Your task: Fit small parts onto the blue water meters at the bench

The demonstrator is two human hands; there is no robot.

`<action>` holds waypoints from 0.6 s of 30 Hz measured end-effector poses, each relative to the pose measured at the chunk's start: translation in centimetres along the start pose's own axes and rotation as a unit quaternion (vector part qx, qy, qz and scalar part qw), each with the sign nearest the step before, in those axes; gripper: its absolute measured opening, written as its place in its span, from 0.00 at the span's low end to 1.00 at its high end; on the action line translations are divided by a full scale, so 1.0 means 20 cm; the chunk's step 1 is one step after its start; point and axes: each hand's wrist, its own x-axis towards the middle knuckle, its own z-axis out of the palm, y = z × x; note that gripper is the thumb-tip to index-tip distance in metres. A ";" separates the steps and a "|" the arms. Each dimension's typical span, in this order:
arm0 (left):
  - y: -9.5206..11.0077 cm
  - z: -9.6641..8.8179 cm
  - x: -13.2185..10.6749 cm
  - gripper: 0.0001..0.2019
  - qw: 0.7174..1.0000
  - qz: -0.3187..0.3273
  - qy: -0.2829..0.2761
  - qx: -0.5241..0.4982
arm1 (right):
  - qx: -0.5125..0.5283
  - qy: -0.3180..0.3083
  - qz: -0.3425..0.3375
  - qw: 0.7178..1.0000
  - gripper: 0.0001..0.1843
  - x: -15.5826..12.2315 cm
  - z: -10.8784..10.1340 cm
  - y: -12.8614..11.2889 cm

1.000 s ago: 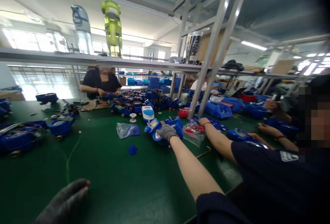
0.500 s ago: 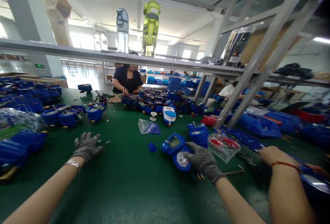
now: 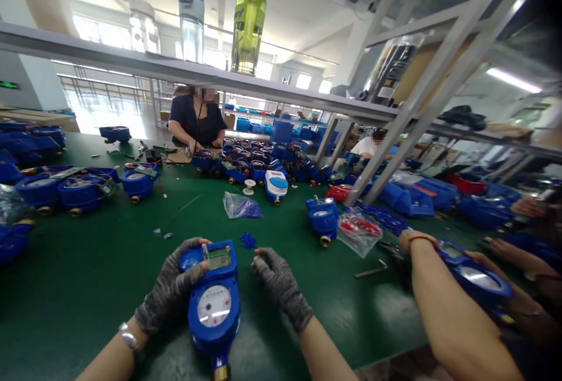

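Observation:
My left hand (image 3: 178,281), in a grey fingerless glove, grips the upper left of a blue water meter (image 3: 213,305). The meter has a small display at the top, a round white dial below and a brass fitting at its near end. To its right, apart from it, is my gloved right hand (image 3: 281,284), fingers curled and the tips pinched together. Whatever it may hold is too small to make out. Just beyond those fingertips lies a little heap of small blue pieces (image 3: 248,240). Another blue water meter (image 3: 322,217) stands farther right.
A clear bag with blue contents (image 3: 242,205), a white spool (image 3: 249,186) and a white-and-blue meter (image 3: 276,186) lie ahead. A bag of red pieces (image 3: 360,230) and a hex key (image 3: 371,270) are right. A co-worker's arm (image 3: 443,293) reaches in; a metal shelf (image 3: 263,85) crosses above.
The water meter has come left and nearer, from my right hand into my left. My right hand has let go of it and curled its fingers. The view has shifted.

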 end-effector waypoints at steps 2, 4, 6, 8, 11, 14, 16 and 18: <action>0.01 -0.07 0.03 0.26 1.000 0.002 0.030 0.002 | -0.086 0.045 0.005 0.995 0.13 0.14 0.02 0.07; 0.02 -0.10 0.04 0.27 0.999 -0.004 0.033 -0.006 | -0.135 0.054 0.011 0.989 0.10 0.25 0.04 0.12; 0.02 -0.09 0.04 0.28 0.999 -0.009 0.026 -0.015 | -0.166 0.056 0.011 0.984 0.09 0.31 0.06 0.14; 0.02 -0.07 0.03 0.28 0.999 -0.011 0.024 -0.021 | -0.198 0.063 0.012 0.978 0.08 0.33 0.10 0.15; 0.02 -0.05 0.03 0.28 0.999 -0.010 0.031 -0.014 | -0.235 0.068 0.018 0.970 0.07 0.34 0.12 0.14; 0.01 -0.04 0.03 0.27 0.999 0.006 0.038 0.000 | -0.257 0.065 0.028 0.964 0.08 0.34 0.12 0.13; 0.00 -0.04 0.02 0.26 0.998 0.027 0.045 0.018 | -0.266 0.061 0.034 0.961 0.08 0.34 0.11 0.13; -0.01 -0.03 0.01 0.26 0.997 0.042 0.049 0.043 | -0.273 0.057 0.036 0.960 0.09 0.33 0.10 0.12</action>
